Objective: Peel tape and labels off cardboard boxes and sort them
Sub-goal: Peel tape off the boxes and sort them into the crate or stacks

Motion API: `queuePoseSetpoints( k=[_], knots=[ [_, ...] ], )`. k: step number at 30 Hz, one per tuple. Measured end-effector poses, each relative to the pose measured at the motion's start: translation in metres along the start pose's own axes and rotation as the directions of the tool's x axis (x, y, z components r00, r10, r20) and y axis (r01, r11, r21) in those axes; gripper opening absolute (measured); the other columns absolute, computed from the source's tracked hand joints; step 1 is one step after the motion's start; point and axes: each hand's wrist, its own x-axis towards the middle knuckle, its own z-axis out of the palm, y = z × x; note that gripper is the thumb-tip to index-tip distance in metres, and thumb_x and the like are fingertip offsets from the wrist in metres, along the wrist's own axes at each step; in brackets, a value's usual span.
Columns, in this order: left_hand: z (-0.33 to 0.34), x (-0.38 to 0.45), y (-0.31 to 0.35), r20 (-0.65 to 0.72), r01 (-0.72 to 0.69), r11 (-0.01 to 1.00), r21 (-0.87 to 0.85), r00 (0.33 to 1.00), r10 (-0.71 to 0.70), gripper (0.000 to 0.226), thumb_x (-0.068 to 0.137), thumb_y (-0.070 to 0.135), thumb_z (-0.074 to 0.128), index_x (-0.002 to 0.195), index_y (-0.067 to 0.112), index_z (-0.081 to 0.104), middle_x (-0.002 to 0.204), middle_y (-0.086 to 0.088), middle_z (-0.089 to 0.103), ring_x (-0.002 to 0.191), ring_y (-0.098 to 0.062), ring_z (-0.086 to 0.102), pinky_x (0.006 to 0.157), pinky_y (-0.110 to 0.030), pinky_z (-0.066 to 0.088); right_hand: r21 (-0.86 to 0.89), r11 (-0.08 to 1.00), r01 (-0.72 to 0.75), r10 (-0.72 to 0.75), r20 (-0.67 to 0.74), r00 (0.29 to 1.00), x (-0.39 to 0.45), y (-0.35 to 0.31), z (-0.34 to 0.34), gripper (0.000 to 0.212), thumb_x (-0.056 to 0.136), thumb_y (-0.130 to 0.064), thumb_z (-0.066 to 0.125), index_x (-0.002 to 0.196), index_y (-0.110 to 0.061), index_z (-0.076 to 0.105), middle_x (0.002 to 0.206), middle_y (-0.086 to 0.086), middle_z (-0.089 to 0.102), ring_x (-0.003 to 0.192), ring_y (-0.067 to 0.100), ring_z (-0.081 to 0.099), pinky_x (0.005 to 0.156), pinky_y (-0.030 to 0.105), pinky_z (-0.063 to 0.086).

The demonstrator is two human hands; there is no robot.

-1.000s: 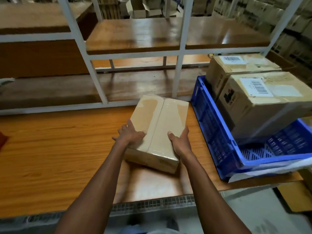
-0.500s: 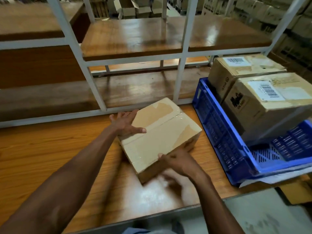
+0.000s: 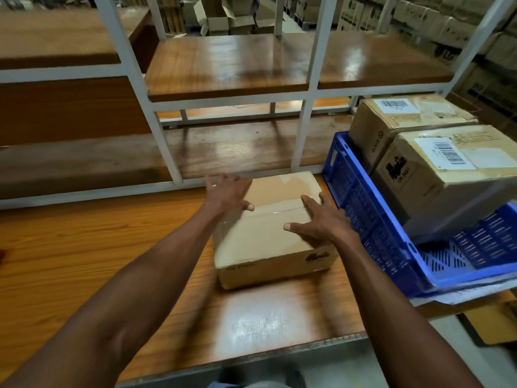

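A plain cardboard box (image 3: 265, 236) lies flat on the wooden table (image 3: 84, 261), its top seam covered with clear tape (image 3: 282, 210). My left hand (image 3: 228, 194) rests flat on the box's far left corner, fingers spread. On the right part of the top lies my right hand (image 3: 317, 217), fingers straight, next to the tape seam. Neither hand grips anything. Two more cardboard boxes with white barcode labels (image 3: 444, 154) (image 3: 393, 105) sit in a blue crate.
The blue plastic crate (image 3: 361, 208) stands right beside the box, on the table's right end. A white metal shelf frame (image 3: 165, 141) with wooden shelves rises just behind the box. Stacked cartons (image 3: 419, 18) fill the background. A brown cardboard piece (image 3: 492, 326) lies on the floor.
The box has been turned so its long side faces me and pushed back towards the shelf. My right hand moved from the box's near edge up onto its top; the left followed the far corner.
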Motion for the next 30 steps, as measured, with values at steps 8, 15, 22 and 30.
queuePoseSetpoints(
  k=[8, 15, 22, 30],
  knots=[
    [0.015, -0.024, -0.004, -0.088, 0.104, 0.983, -0.15, 0.989, -0.118, 0.069, 0.092, 0.057, 0.066, 0.154, 0.039, 0.042, 0.161, -0.005, 0.035, 0.147, -0.039, 0.026, 0.115, -0.07, 0.02, -0.304, 0.953, 0.008, -0.033, -0.075, 0.997, -0.008, -0.042, -0.008, 0.07, 0.083, -0.067, 0.071, 0.135, -0.023, 0.058, 0.142, 0.01, 0.054, 0.134, 0.037, 0.045, 0.106, 0.053, 0.039],
    [0.014, -0.018, 0.008, -0.098, 0.162, 0.982, -0.098, 0.98, -0.172, 0.065, 0.09, 0.049, 0.072, 0.146, 0.031, 0.046, 0.15, -0.008, 0.043, 0.138, -0.04, 0.038, 0.106, -0.053, 0.036, -0.288, 0.945, 0.157, -0.184, -0.069, 0.981, 0.029, -0.063, -0.031, 0.063, 0.083, -0.031, 0.085, 0.14, -0.022, 0.058, 0.141, 0.006, 0.06, 0.128, 0.031, 0.058, 0.098, 0.044, 0.052],
    [-0.002, -0.017, 0.008, 0.037, 0.173, 0.981, -0.082, 0.985, -0.17, 0.072, 0.088, 0.045, 0.078, 0.15, 0.03, 0.044, 0.154, -0.008, 0.041, 0.142, -0.041, 0.034, 0.109, -0.054, 0.037, -0.323, 0.927, 0.188, -0.234, -0.109, 0.966, 0.051, -0.068, -0.025, 0.044, 0.082, -0.009, 0.083, 0.124, -0.016, 0.069, 0.119, 0.009, 0.072, 0.108, 0.032, 0.068, 0.087, 0.04, 0.055],
    [-0.003, -0.005, 0.028, 0.06, 0.267, 0.961, -0.069, 0.963, -0.263, 0.081, 0.08, 0.012, 0.084, 0.146, 0.03, 0.041, 0.147, -0.011, 0.039, 0.135, -0.045, 0.039, 0.096, -0.058, 0.044, -0.262, 0.948, 0.178, -0.244, -0.247, 0.938, 0.061, -0.062, -0.022, 0.022, 0.09, -0.007, 0.072, 0.11, -0.017, 0.074, 0.109, 0.007, 0.074, 0.092, 0.029, 0.072, 0.086, 0.04, 0.059]
  ],
)
